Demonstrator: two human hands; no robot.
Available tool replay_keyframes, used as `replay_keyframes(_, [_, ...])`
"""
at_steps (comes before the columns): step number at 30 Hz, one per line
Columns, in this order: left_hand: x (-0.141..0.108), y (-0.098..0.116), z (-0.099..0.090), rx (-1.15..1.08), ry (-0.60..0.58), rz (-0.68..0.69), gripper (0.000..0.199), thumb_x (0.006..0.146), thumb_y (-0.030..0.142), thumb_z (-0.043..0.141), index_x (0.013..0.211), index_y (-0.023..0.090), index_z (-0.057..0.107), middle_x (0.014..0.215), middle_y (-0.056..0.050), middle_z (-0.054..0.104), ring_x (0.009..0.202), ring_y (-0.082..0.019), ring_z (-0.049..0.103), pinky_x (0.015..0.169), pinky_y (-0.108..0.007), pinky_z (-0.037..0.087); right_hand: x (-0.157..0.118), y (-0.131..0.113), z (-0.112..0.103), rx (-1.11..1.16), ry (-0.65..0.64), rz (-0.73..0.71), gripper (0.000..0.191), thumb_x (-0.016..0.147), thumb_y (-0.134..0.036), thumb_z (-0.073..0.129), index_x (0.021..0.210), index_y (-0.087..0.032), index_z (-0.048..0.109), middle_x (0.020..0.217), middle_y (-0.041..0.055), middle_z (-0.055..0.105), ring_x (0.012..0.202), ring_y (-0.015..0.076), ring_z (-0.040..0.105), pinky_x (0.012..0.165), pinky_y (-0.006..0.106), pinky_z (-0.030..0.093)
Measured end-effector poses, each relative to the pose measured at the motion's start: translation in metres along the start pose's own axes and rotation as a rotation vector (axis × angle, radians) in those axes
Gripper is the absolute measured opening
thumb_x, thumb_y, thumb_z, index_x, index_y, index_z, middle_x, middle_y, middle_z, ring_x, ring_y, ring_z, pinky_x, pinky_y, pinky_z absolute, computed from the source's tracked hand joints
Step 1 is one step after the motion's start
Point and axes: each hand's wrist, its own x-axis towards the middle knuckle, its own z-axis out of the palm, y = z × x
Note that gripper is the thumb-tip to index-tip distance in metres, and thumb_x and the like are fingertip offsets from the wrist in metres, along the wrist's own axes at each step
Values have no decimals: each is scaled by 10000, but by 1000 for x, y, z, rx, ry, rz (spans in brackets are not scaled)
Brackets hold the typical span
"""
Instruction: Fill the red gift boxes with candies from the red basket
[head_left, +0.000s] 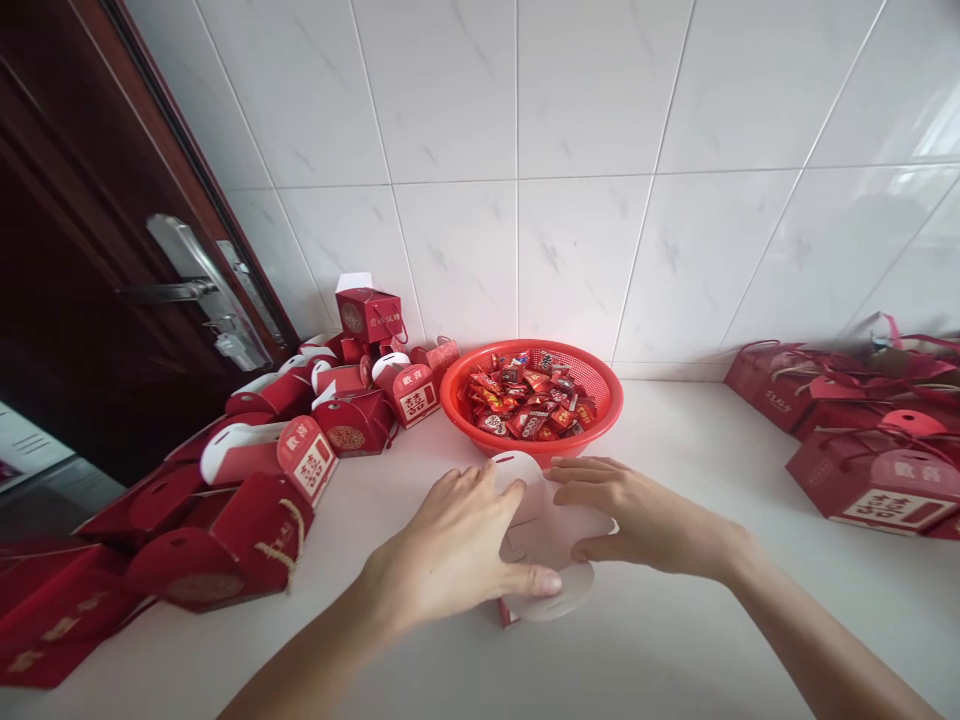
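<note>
A small gift box (541, 540) stands on the counter between my hands, its top unfolded so that the white insides of its rounded flaps show. My left hand (450, 550) curves around its left side, with the thumb on the near flap and the fingers at the far flap. On the other side, my right hand (645, 515) grips the right flap, thumb in front and fingers behind. A sliver of red outer wall shows below the near flap; most of the box's body is hidden. Just beyond the box sits a red plastic basket (611, 408) heaped with wrapped candies (529, 395).
Several red gift boxes (247, 540), many with raised flaps, crowd the left side of the white counter (675, 630). Closed red boxes with ribbons (877, 475) stand at the right. A tiled wall (570, 250) rises behind, and a dark door with a handle (180, 290) is at the left.
</note>
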Motion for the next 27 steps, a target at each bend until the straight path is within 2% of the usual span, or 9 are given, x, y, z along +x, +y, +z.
replay_keyframes(6, [0,4,-2,29,23,-23,561,757,723,631,1039,241,689,1247,-120,632,1109,-384,609,899,-469,488,3,6,-1,54,59,-14,310,849,-254,759,1156,-215,734,1456,92,604,1432,316,457,1123,483,436])
replay_keyframes(11, [-2,10,-8,68,54,-2,469,784,682,634,839,217,665,1065,-100,686,969,-339,665,869,-426,494,6,12,-1,118,55,-14,332,840,-330,770,1154,-227,743,1411,97,636,1406,320,482,1141,494,418])
replay_keyframes(16, [-3,12,-11,84,74,-13,458,798,664,628,699,218,602,893,-76,683,876,-307,682,818,-380,496,9,20,1,197,76,-15,348,817,-328,786,1150,-235,740,1389,106,633,1329,300,539,1068,461,481])
replay_keyframes(23, [0,11,-9,91,69,-43,476,823,673,592,691,216,583,796,-77,671,851,-326,694,821,-401,501,14,30,4,209,134,-80,318,824,-318,786,1124,-221,745,1337,108,661,1281,283,555,1020,450,503])
replay_keyframes(27, [5,5,-8,115,75,-44,453,852,655,576,815,209,645,934,-95,714,885,-335,697,780,-399,505,14,32,3,138,180,-108,242,840,-320,770,1055,-212,759,1262,113,701,1197,285,585,970,467,522])
